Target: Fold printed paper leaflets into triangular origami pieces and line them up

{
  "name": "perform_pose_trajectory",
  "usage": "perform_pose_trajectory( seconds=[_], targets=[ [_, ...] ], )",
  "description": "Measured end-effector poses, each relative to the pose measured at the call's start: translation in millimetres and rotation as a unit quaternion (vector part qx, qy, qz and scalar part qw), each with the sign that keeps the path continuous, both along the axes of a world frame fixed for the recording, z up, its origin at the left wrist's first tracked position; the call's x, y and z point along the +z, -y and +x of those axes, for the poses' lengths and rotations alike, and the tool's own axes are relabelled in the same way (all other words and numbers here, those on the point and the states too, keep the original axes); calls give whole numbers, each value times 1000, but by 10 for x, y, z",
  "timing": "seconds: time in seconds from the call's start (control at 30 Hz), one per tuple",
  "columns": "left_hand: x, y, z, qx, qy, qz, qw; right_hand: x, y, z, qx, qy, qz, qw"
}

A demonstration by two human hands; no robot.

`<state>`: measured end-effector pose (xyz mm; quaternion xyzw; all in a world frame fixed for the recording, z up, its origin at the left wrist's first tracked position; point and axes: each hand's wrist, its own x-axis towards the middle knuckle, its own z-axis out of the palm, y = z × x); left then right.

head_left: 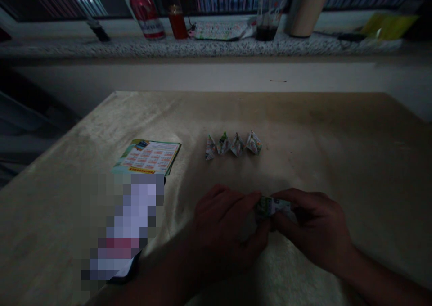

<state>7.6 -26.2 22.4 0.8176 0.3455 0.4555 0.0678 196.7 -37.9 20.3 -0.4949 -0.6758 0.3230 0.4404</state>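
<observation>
Between my two hands is a small folded piece of printed paper (266, 205), held low over the table. My left hand (229, 225) pinches its left end with thumb and forefinger. From the other side, my right hand (317, 227) grips the right end, its thumb below and forefinger along the top. My fingers cover part of the paper. Beyond my hands, several folded paper pieces (236, 145) with pointed tops stand in a row. A stack of printed cards (151, 156) lies to the left.
A phone (131, 225) with a blurred-out screen lies on the table (364, 171), left of my left forearm. On the granite windowsill (216, 49) stand a red can (146, 17), an orange-red jar (177, 23), a glass of dark liquid (266, 30) and a tan cylinder (308, 10).
</observation>
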Motion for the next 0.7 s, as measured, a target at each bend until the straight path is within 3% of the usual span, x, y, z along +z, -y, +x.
perform_pose_trajectory(
  seconds=[0.3,0.57,0.7],
  targets=[
    [-43,28,-50,-30,-8,-81,996,5,-38,23,61,-51,-26,996],
    [-101,4,65,12,-140,-9,990,-28,14,-51,5,112,20,994],
    [-155,-2,134,47,-124,-18,991,-56,13,-58,-30,131,9,991]
  ],
)
